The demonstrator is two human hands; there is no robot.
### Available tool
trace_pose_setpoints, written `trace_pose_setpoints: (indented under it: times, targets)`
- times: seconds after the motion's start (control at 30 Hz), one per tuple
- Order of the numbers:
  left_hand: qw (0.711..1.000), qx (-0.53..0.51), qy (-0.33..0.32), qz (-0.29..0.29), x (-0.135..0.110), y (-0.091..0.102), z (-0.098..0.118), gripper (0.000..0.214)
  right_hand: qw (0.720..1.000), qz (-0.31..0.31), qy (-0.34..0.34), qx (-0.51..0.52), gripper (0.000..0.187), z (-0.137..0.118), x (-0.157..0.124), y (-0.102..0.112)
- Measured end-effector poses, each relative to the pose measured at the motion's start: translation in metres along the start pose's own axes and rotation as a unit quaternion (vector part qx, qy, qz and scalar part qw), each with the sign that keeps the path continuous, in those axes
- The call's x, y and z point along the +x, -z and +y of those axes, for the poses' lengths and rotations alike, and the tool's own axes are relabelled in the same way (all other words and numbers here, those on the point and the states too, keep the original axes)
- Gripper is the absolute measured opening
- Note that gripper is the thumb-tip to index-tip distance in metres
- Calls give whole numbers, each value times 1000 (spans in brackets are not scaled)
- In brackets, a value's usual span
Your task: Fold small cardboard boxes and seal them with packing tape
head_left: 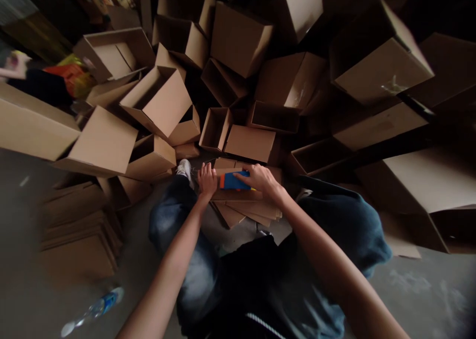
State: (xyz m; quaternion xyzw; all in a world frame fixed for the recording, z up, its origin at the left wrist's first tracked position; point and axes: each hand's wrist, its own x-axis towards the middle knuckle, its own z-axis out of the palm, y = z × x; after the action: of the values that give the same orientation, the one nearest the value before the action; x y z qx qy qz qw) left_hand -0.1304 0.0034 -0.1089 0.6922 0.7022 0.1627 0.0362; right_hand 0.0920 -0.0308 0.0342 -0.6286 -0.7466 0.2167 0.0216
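Between my knees lies a flattened cardboard box (238,195) on a small pile of flat cardboard sheets (253,211). My left hand (207,179) presses on its left side, fingers stretched out and holding nothing. My right hand (262,177) grips a blue, block-like thing with an orange end (234,181), which rests on the cardboard. A bit of yellow shows under that hand. The palm hides the thing's right end, so its exact kind cannot be made out.
Open cardboard boxes (156,98) are heaped ahead and to both sides. Folded cardboard (78,254) is stacked at the left on the grey floor, near a plastic bottle (92,311). Another person's hand (17,64) shows at the far left.
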Motion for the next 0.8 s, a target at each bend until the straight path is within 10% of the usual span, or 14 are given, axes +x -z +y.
trace_pose_setpoints:
  times: [0.3,0.8]
  targets:
    - [1000,-3,12,-17,1,-2,-3,48,1000,4,26,18,50,16,-13,43]
    - [1000,11,2,-29,3,3,-2,47,993,0,-1,114,60,137,-40,111]
